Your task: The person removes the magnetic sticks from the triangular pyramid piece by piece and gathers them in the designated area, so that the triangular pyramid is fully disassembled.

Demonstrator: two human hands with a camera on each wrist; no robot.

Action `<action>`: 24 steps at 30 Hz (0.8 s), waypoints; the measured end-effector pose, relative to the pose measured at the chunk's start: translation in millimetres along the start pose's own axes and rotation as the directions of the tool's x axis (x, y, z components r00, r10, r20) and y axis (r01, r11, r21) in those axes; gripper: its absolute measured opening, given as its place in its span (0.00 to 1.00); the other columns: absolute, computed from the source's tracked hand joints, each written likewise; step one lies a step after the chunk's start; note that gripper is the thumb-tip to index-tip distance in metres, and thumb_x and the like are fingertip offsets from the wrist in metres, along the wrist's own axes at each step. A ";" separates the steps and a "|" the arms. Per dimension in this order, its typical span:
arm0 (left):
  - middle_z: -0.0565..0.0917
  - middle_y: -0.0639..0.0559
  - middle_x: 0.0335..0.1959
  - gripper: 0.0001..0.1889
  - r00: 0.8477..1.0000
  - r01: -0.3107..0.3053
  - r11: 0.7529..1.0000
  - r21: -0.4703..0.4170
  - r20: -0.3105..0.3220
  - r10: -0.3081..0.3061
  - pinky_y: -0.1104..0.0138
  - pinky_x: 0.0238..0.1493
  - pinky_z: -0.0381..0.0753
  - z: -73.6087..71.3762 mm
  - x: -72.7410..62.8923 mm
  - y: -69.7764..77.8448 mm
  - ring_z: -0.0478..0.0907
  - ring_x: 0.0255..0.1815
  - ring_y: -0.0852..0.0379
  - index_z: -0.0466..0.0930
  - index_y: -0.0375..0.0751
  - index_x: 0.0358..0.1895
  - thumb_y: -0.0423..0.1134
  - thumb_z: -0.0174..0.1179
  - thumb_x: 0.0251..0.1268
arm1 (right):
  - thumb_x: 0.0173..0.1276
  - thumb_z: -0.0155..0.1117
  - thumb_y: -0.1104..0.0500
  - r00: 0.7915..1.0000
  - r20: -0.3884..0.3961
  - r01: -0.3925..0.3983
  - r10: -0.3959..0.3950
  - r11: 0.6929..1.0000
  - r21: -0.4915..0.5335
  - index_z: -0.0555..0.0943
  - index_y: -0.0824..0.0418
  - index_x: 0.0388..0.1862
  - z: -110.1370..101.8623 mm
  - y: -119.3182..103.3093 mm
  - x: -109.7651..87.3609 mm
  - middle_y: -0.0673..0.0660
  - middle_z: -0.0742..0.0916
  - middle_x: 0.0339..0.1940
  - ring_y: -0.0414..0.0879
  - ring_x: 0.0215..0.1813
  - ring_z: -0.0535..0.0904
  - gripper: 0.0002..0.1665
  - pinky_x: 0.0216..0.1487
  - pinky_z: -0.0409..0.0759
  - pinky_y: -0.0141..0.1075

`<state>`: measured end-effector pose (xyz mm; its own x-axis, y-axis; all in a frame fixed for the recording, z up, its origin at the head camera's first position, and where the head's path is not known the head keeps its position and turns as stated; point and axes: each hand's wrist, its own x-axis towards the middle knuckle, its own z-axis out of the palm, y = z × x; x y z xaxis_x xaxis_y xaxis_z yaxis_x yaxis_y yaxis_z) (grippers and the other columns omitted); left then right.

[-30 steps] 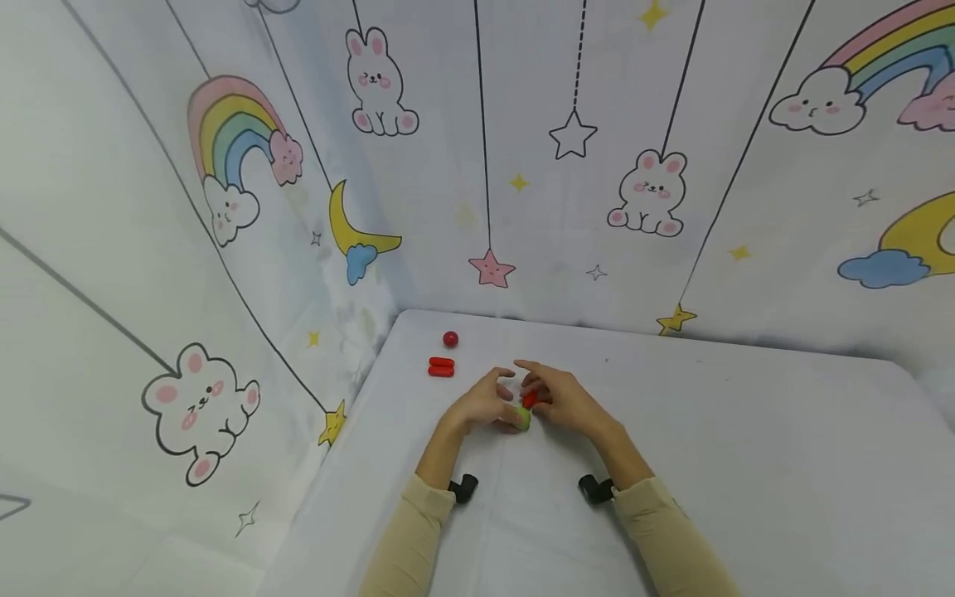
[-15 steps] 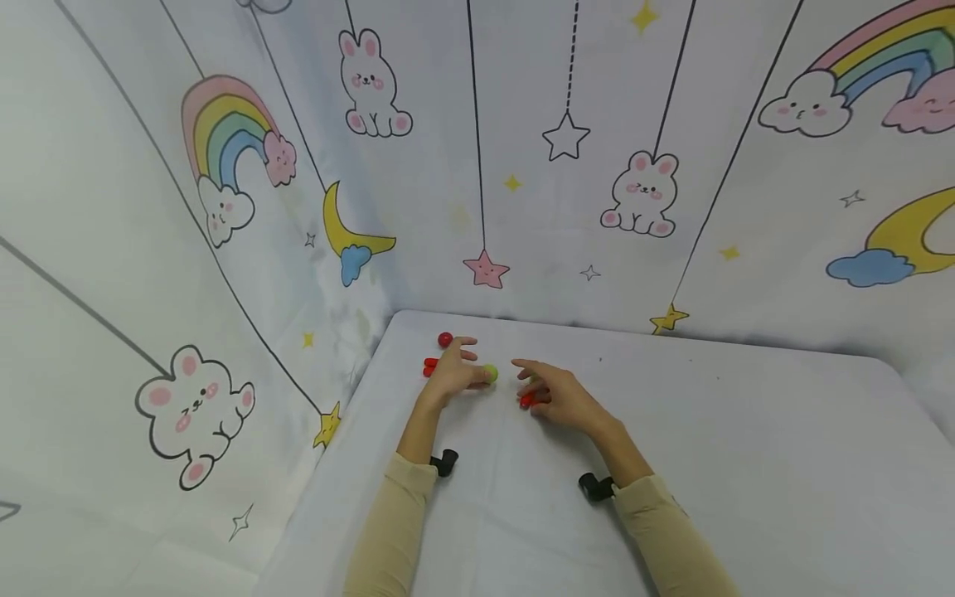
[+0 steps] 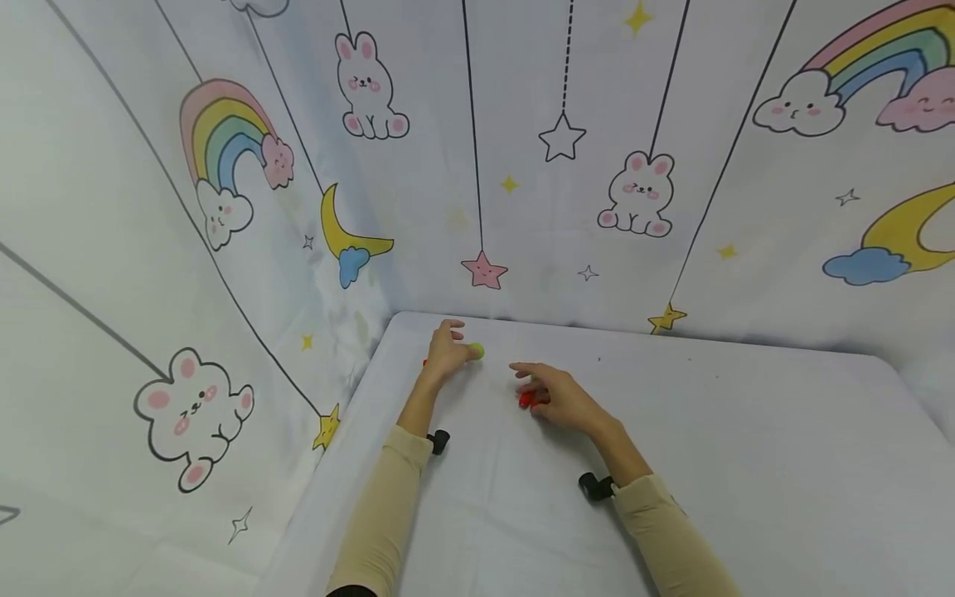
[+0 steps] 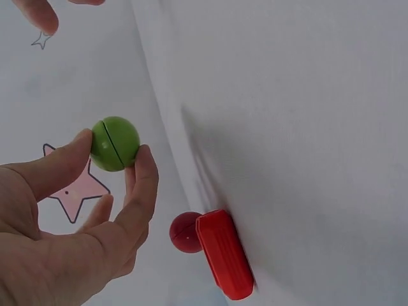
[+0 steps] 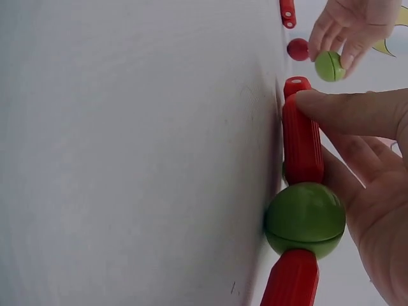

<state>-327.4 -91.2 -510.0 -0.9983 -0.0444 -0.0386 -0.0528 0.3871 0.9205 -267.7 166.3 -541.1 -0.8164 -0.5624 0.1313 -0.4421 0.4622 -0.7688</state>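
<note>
My left hand (image 3: 448, 352) is raised at the far left of the table. Its thumb and fingers pinch a green ball (image 4: 115, 144) with a seam line. My right hand (image 3: 563, 400) grips a ribbed red rod (image 5: 303, 140), thumb on the end with a small hole. That rod meets another green ball (image 5: 306, 220), and a second red rod (image 5: 293, 280) extends from the ball's other side. A bit of green shows behind the gripped rod in the right wrist view.
Past the left hand lie a red ball (image 4: 185, 233) and loose red rods (image 4: 224, 255), mostly covered by that hand in the head view. A white cloth covers the table (image 3: 731, 464); printed curtains (image 3: 448, 191) rise along its back and left edges.
My left hand has moved away from the right hand, leftward and toward the back, carrying the green ball. The right hand stays nearly still with the red rod.
</note>
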 end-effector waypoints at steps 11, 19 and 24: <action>0.73 0.35 0.60 0.35 0.998 0.000 0.998 0.059 -0.055 0.003 0.54 0.55 0.79 9.3 21.7 -5.8 0.74 0.56 0.42 0.70 0.33 0.71 0.28 0.71 0.59 | 0.59 0.70 0.82 0.999 0.013 0.031 -0.032 0.999 0.033 0.68 0.49 0.80 -4.3 -0.1 -3.8 0.66 0.79 0.67 0.58 0.65 0.82 0.54 0.54 0.86 0.40; 0.72 0.30 0.61 0.34 0.998 -0.023 0.999 0.037 -0.063 0.025 0.50 0.58 0.78 7.6 24.7 -5.2 0.73 0.57 0.38 0.70 0.29 0.70 0.26 0.69 0.59 | 0.60 0.69 0.82 0.999 0.025 0.023 -0.024 0.999 0.043 0.69 0.52 0.79 -5.6 1.4 -4.4 0.66 0.78 0.68 0.57 0.65 0.82 0.52 0.56 0.85 0.40; 0.73 0.31 0.60 0.33 0.998 -0.013 0.998 0.065 -0.067 0.017 0.51 0.59 0.77 9.5 28.4 -7.3 0.73 0.58 0.38 0.70 0.30 0.70 0.26 0.70 0.60 | 0.59 0.68 0.83 0.999 0.037 0.027 -0.028 0.999 0.039 0.70 0.54 0.78 -5.9 0.6 -5.0 0.66 0.79 0.67 0.57 0.65 0.83 0.50 0.56 0.85 0.42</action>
<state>-355.6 -86.5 -521.5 -0.9951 -0.0992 0.0034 -0.0415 0.4471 0.8935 -266.1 173.4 -538.4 -0.7893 -0.6000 0.1300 -0.4489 0.4197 -0.7889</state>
